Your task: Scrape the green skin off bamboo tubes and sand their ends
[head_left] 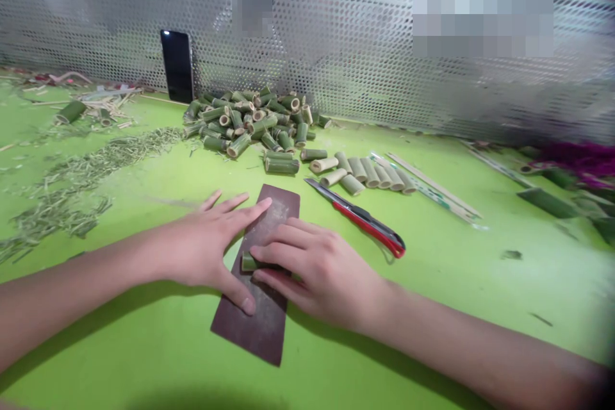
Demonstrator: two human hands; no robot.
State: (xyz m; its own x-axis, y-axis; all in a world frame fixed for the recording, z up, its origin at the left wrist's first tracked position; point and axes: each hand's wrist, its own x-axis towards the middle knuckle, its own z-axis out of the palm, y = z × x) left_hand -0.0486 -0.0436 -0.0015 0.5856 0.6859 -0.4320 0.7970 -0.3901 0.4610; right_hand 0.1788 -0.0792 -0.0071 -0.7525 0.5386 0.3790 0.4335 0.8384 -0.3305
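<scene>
A brown strip of sandpaper (262, 339) with pale dust along its middle lies on the green tabletop. My left hand (204, 243) is spread open, its thumb and index finger pressing on the strip while the other fingers rest toward the table. Between the thumb and fingers of my right hand (317, 269) is a short green bamboo piece (248, 261), lying sideways against the sandpaper; most of it is hidden by the fingers. A red and black utility knife (358, 218) lies just beyond my right hand, blade pointing up and left.
A heap of cut bamboo pieces (254, 118) lies at the back, with peeled pieces (369, 173) in a row to its right. A phone (177, 67) leans on the perforated metal screen (336, 64). Green shavings (106, 160) spread leftward; wooden chopsticks (432, 186) lie right.
</scene>
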